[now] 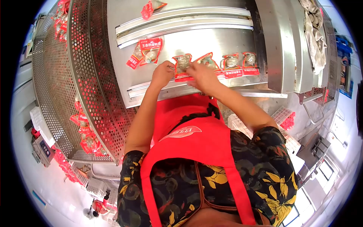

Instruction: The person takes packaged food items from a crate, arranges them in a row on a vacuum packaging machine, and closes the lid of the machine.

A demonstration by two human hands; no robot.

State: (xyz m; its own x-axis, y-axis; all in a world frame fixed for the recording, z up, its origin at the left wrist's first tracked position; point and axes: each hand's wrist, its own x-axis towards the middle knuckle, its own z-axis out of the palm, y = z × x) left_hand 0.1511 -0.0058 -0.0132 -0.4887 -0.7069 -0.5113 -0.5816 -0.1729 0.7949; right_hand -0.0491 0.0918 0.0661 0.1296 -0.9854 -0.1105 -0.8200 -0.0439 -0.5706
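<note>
Both hands are at a clear-and-red food packet lying at the near side of the steel work surface. My left hand pinches its left edge with curled fingers. From the right, my right hand has its fingertips on the packet's right edge, thumb and fingers together. Directly beyond my right hand is another packet, partly covered by it. Two more filled packets lie to the right in the same row. Overlapping red packets rest to the left of my left hand.
Metal rails cross the surface, with one packet beyond them. A perforated metal bin holding red packets stands at left. Steel housings and a draped cloth are at right.
</note>
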